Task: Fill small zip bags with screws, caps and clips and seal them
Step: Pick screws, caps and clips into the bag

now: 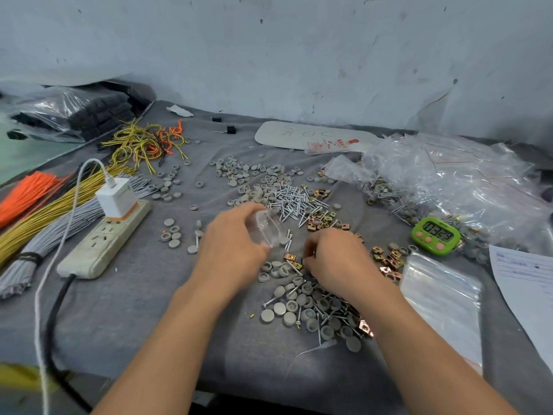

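Gripping a small clear zip bag [267,227] in the left hand [236,244], centre frame.
Right hand [338,259] curled right of it, fingertips down among brass clips [291,259]; pinching or not, cannot tell. Grey caps [279,309] and screws [270,301] heaped below; empty bags [443,295] stacked lower right, filled bags [449,181] piled upper right. Held bag crumpled, contents unclear.

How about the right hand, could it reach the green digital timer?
Probably yes. The green digital timer lies right of the right hand, with only small brass-coloured clips lying flat between. The left hand, gripping a clear zip bag, is on the other side.
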A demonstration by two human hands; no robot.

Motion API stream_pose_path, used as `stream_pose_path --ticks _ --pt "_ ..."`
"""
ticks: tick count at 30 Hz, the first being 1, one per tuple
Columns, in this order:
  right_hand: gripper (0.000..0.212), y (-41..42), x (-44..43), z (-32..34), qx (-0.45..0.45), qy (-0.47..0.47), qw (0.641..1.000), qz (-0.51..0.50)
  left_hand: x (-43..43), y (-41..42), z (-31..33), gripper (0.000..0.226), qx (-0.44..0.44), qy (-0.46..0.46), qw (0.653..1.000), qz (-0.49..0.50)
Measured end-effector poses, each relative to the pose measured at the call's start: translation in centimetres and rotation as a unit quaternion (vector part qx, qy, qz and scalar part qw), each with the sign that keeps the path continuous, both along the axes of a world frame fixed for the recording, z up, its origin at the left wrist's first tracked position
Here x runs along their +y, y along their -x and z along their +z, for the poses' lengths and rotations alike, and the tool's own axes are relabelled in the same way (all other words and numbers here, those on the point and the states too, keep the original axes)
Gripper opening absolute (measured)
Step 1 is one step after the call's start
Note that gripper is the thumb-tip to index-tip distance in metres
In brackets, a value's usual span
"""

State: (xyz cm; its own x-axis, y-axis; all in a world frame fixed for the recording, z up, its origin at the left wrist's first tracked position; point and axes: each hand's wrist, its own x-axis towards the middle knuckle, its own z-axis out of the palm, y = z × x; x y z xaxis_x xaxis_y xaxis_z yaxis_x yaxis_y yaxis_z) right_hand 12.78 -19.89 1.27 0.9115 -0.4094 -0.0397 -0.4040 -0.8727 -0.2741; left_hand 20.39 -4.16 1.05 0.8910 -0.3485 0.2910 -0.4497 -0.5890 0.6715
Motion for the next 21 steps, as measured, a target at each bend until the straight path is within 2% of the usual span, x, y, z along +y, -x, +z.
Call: stream_pose_path --ticks 4,6,8,10,12,16,21 --pt "0.011 -0.1 0.0 -0.4 -0.003 0.001 1.000 0.002 -0.7 -0.2 -0.6 0.053 0.046 -0.045 0.997 -0.037" --pt "0.013 0.0 -0.2 -0.6 -0.039 -0.030 0.999 -0.020 -0.7 -0.3 -0.6 0.056 0.053 -0.045 0.996 -0.048" --pt "0.015 0.1 -0.5 -0.5 -0.128 -0.119 0.983 -0.050 -0.7 -0.2 -0.5 0.058 0.059 -0.044 0.996 -0.057" --pt "0.017 0.5 -0.4 -0.1 -0.214 -0.216 0.951 -0.056 -0.7 0.0 -0.4 0.061 0.060 -0.042 0.995 -0.066" --pt "0.014 0.8 -0.1 0.3 -0.253 -0.262 0.930 -0.040 -0.8 0.2 -0.3 0.062 0.058 -0.037 0.995 -0.071" --pt "0.014 0.8 0.8 0.6 -0.266 -0.320 0.909 -0.020 -0.9 0.2 -0.2 0.064 0.058 -0.018 0.995 -0.083" --pt "0.021 0.0 1.6 0.4 -0.257 -0.349 0.901 0.004 -0.6 0.2 -0.3 0.060 0.063 0.036 0.993 -0.096"
